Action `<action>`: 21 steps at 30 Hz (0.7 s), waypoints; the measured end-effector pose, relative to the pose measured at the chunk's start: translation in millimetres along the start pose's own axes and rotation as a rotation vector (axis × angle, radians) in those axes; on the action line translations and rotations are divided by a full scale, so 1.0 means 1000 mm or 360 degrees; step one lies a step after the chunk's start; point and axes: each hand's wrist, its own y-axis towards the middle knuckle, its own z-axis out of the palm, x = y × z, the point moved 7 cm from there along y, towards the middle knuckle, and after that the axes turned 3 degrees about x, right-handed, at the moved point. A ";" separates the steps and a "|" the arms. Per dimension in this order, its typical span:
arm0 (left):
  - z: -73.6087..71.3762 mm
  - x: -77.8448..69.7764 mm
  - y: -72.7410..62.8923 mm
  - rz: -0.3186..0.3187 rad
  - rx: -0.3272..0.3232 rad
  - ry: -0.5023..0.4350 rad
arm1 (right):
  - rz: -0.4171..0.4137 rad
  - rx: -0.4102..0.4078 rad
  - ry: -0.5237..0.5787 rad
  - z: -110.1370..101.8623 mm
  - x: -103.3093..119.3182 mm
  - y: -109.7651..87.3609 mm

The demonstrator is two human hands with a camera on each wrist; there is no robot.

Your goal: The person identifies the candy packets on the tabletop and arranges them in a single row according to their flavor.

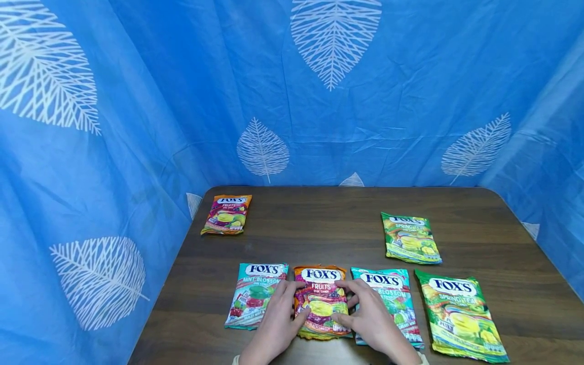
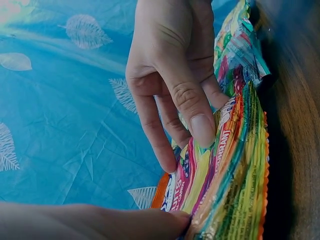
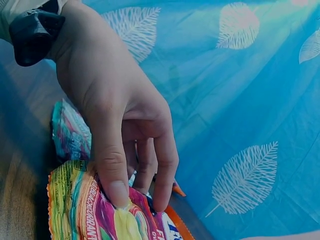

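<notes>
On the table lies an orange-and-purple bag of fruit candy (image 1: 321, 307), face up with its lettering upright to me. My left hand (image 1: 279, 320) touches its left side, thumb and forefinger spread apart on the face. From the right, my right hand (image 1: 371, 319) touches the same bag, thumb low and forefinger high. The right wrist view shows the left hand (image 3: 117, 105) with fingertips on the wrapper; the left wrist view shows the right hand (image 2: 175, 75) likewise. Mint candy bags flank it, one at left (image 1: 248, 304) and one at right (image 1: 401, 304), both partly covered by my hands.
A green spring tea candy bag (image 1: 461, 317) lies at the right end of the front row. Another green bag (image 1: 410, 238) sits behind it. One more fruit candy bag (image 1: 226, 215) is at the back left corner. Blue leaf-print curtains (image 1: 388, 126) surround the wooden table (image 1: 310, 218).
</notes>
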 end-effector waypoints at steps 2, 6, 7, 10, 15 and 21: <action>-0.001 -0.001 0.000 0.0011 -0.0006 -0.0025 | 0.0004 -0.0002 0.0005 -0.001 0.001 0.000; -0.005 -0.003 -0.001 0.0022 -0.0034 -0.0042 | 0.0000 -0.0011 0.0024 -0.002 0.003 -0.002; -0.006 -0.004 -0.001 0.0028 -0.0042 -0.0045 | 0.0000 -0.0014 0.0028 -0.002 0.003 -0.002; -0.009 -0.006 -0.002 0.0057 -0.0074 -0.0045 | -0.0012 -0.0029 0.0034 -0.004 0.006 -0.001; -0.014 -0.008 -0.002 0.0065 -0.0091 -0.0088 | -0.0039 -0.0067 0.0052 -0.006 0.012 -0.002; -0.020 -0.008 -0.001 0.0030 -0.0080 -0.0141 | -0.0093 -0.0108 0.0086 -0.008 0.021 -0.004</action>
